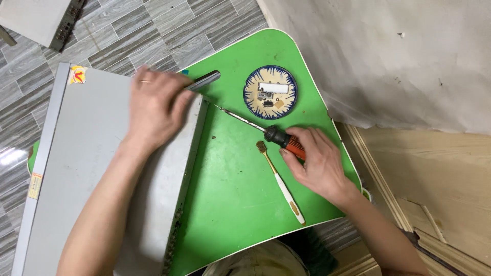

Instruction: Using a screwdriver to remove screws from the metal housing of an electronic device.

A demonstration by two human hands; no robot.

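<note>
My left hand [153, 105] rests flat on the upper right corner of a grey metal device case [82, 163] that lies across the left side of a green table [235, 204]. My right hand [314, 161] grips the orange and black handle of a screwdriver [279, 137]. Its long shaft runs up and left, with the tip at the case's corner close to my left fingers. A dark grey flat part [204, 80] pokes out from under my left hand. A white and gold toothbrush [280, 184] lies on the table just left of my right hand.
A round blue-rimmed dish [250, 99] holding small parts stands at the table's far side. Grey wood-pattern floor tiles surround the table, with another grey panel [41, 20] at the top left. A pale wall and wooden boards [434, 168] are on the right.
</note>
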